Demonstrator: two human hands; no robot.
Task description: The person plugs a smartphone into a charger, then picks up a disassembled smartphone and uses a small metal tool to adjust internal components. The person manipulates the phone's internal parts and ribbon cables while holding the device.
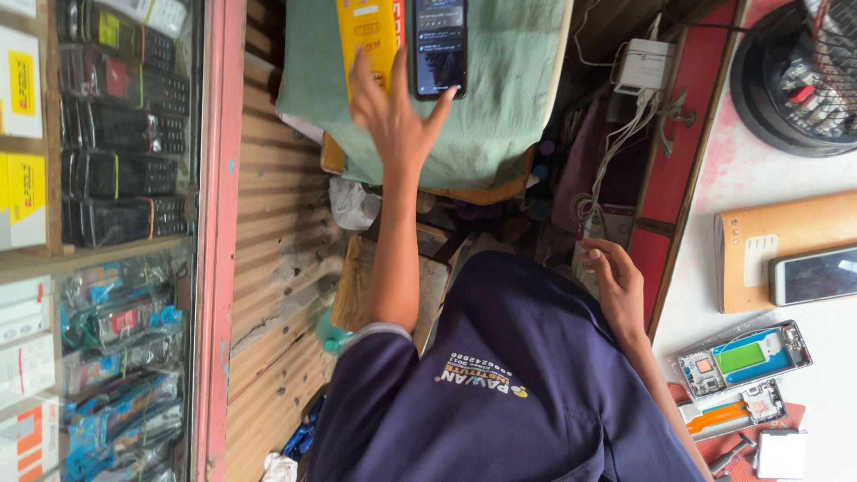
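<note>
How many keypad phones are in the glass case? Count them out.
5 keypad phones in one column: top, second, third, fourth, bottom. More may be hidden past the top edge.

This is a small mobile phone shop that also does repairs. A glass display case (116,134) holds rows of keypad phones, with boxes (20,134) beside them and packaged accessories (116,357) hung below. On the white counter (803,187) lie an opened phone (745,357) with its board and battery bare, loose phone parts (736,411) and another phone (814,275). A charger (644,64) with white cables (616,152) sits by the counter's red edge. A corrugated shutter (277,250) closes one side.
</note>
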